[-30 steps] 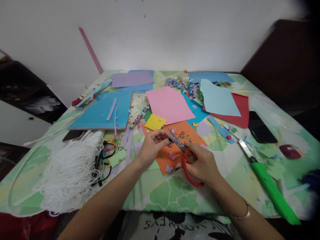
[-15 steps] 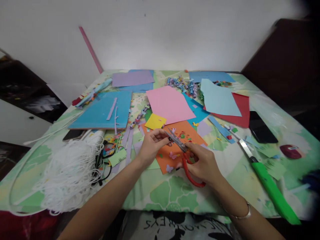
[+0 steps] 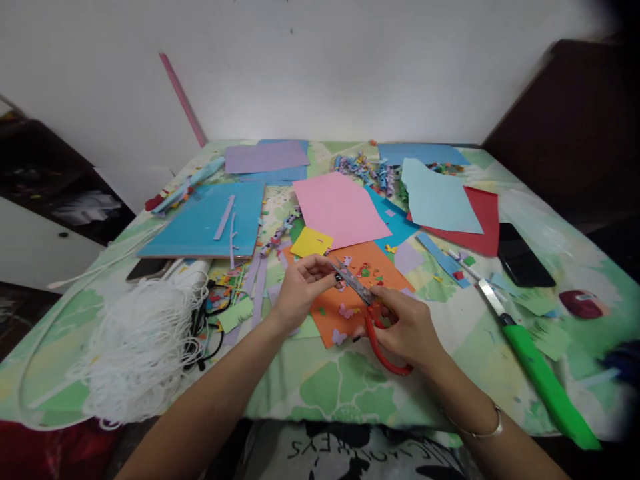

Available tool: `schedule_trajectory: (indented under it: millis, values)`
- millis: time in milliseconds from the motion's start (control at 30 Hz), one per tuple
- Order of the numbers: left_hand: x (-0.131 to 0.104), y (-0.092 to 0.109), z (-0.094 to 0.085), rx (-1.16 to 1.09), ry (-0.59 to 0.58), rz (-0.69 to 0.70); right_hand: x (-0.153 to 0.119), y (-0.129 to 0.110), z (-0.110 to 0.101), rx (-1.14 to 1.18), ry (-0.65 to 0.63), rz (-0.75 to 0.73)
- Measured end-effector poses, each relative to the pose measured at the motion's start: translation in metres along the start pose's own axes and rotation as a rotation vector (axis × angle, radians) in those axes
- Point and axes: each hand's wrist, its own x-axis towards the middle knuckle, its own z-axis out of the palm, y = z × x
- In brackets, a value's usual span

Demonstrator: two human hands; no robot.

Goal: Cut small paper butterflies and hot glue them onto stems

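Note:
My right hand (image 3: 407, 327) grips a pair of scissors (image 3: 377, 337) by the red handles, with the blades pointing up and left. My left hand (image 3: 307, 290) is closed in a pinch right at the blade tips; whatever lies between its fingers is too small to make out. Both hands are over an orange sheet of paper (image 3: 325, 327), on which small purple butterfly cutouts (image 3: 339, 337) and red and green scraps are scattered. A yellow paper piece (image 3: 311, 243) and a pink sheet (image 3: 343, 210) lie just beyond my left hand.
To the left are a tangle of white cord (image 3: 145, 353) and a blue board (image 3: 210, 223) with purple strips. On the right lie a green-handled knife (image 3: 545, 380), a black phone (image 3: 525, 257) and a dark red computer mouse (image 3: 581, 304). Rolled paper curls (image 3: 365, 170) sit at the back.
Both hands stay nearly in place. The scissor blades have shifted slightly between the frames, while the papers around them lie as before.

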Motion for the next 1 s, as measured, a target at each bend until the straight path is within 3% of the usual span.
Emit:
schedule_trajectory:
  millis: [533, 733, 1000]
  values:
    - [0.0032, -0.0022, -0.0036, -0.001, 0.059, 0.049, 0.0004, 0.0004, -0.0006, -0.032, -0.019, -0.005]
    - [0.0010, -0.0038, -0.0032, 0.043, 0.018, 0.002, -0.0011, 0.0023, 0.0006, -0.020, -0.010, 0.003]
    - [0.0006, -0.0033, -0.0011, 0.050, 0.054, 0.001, -0.0010, 0.0010, 0.0002, -0.021, -0.037, 0.034]
